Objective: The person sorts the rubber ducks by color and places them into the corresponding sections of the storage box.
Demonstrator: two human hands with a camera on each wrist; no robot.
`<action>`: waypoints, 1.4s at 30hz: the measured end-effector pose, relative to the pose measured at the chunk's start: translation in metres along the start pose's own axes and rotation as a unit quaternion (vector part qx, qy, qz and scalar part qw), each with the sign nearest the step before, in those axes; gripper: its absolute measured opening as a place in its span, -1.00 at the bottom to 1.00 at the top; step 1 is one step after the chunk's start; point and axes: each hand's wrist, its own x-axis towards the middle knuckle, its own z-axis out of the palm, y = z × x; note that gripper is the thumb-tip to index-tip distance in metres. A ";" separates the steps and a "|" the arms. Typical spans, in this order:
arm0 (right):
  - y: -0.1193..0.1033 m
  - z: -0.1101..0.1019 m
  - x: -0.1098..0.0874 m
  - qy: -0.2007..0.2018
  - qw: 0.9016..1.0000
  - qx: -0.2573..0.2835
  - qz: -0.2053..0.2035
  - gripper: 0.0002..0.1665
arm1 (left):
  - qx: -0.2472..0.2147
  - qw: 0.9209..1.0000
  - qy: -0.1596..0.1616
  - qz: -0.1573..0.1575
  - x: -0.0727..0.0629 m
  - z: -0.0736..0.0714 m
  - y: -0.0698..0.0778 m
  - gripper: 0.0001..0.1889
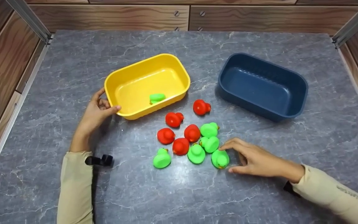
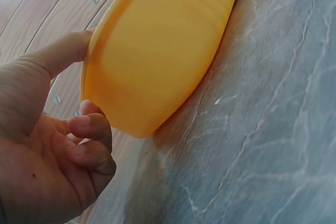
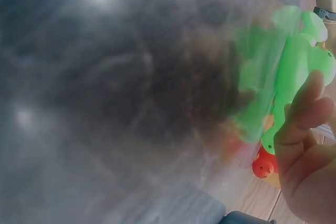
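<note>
My left hand (image 1: 95, 112) holds the left end of the yellow bin (image 1: 149, 63), thumb over the rim and other fingers outside. In the left wrist view, that hand (image 2: 58, 124) pinches the rim of the yellow bin (image 2: 152, 51). One green rubber duck (image 1: 157, 98) lies inside it. My right hand (image 1: 253, 158) reaches around a green rubber duck (image 1: 220, 159) at the group's right edge; the index fingertip meets its top edge, while the thumb is apart from it. In the right wrist view, the right hand (image 3: 310, 150) is beside green ducks (image 3: 294, 66).
Several red ducks (image 1: 180, 146) and green ducks (image 1: 196, 153) sit on the grey marbled table (image 1: 179, 199) between both arms. A dark blue bin (image 1: 259, 107) stands at the back right. Wood-patterned walls (image 1: 110, 17) bound the table.
</note>
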 end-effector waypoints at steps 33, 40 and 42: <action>0.000 0.006 0.009 -0.004 0.999 -0.031 0.020 -0.55 | 0.000 1.000 0.001 0.001 -0.001 0.000 -0.001 -0.07; 0.000 0.007 0.010 -0.005 0.997 -0.082 0.012 -0.53 | -0.018 1.000 -0.002 -0.006 0.000 0.000 -0.002 -0.08; -0.001 0.007 0.011 -0.004 0.996 -0.091 0.009 -0.53 | -0.018 1.000 -0.001 -0.005 0.000 0.000 -0.002 -0.08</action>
